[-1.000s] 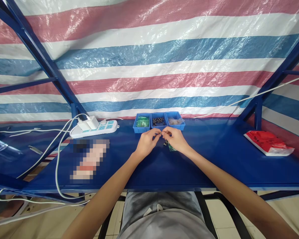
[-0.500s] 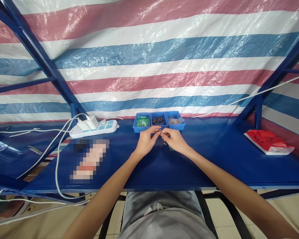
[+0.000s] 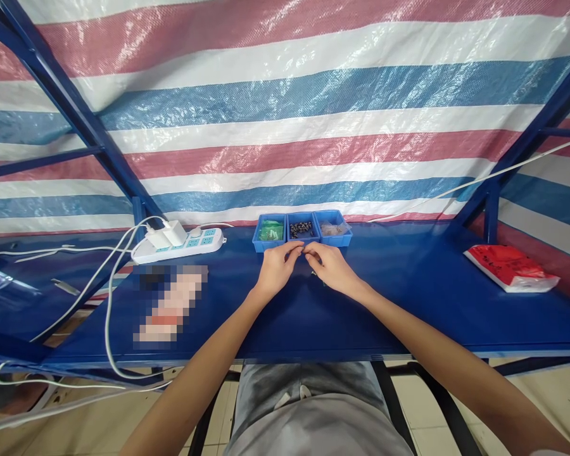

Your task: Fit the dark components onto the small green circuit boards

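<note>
My left hand (image 3: 276, 266) and my right hand (image 3: 329, 263) meet fingertip to fingertip just in front of the blue bins. Both are closed in a pinch, and whatever sits between the fingertips is too small to make out. Under my right palm a small piece peeks out, mostly covered by the hand. Beyond my hands stand three joined bins: the left bin (image 3: 255, 241) has green pieces (image 3: 270, 230), the middle one dark and brassy small parts (image 3: 301, 229), the right one small parts in clear plastic (image 3: 332, 229).
A white power strip (image 3: 190, 246) with plugs and trailing cables lies at the left of the blue table (image 3: 375, 316). Beside it is a blurred-out patch (image 3: 173, 304). A red and white packet (image 3: 510, 269) rests at the right. Behind hangs a striped sheet (image 3: 313, 120).
Both hands stay together at nearly the same spot, with fingers slightly shifted. The green piece visible under my right hand before is now almost hidden.
</note>
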### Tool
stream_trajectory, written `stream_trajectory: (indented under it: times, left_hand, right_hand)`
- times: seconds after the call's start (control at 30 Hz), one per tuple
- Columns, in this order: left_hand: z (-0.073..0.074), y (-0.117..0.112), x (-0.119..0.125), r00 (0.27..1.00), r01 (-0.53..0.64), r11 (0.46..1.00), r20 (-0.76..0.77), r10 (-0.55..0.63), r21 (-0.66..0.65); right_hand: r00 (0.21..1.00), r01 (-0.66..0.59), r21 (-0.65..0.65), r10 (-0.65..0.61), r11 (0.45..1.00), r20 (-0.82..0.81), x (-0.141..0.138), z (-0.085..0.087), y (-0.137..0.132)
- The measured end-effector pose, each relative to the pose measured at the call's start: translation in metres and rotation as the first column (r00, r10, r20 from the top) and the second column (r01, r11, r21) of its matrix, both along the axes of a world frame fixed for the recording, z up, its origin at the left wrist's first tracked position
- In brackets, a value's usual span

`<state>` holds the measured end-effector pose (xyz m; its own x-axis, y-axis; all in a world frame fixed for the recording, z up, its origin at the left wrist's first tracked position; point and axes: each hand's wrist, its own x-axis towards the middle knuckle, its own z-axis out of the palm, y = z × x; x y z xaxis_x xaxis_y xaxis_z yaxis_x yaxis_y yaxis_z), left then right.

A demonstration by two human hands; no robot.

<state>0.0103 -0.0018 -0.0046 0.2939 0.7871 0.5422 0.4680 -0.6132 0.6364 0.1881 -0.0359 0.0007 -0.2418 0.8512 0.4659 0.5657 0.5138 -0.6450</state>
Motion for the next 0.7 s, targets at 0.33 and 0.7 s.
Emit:
stream_trajectory:
  times: [0.33,0.7]
  left_hand:
    - [-0.0022,-0.0025,-0.0006,0.992,0.008,0.999,-0.126,-0.003,0.044]
    - [0.0040,-0.0003,0.0002,0.996,-0.059,0.994,-0.058,0.064,0.092]
  right_hand:
    - [0.998,0.026,0.035,-0.028,0.999,0.059,0.0021,-0.0021,0.0019]
    - [0.994,0.010,-0.125,-0.024,0.992,-0.108,-0.0005,-0.0038,0.0053]
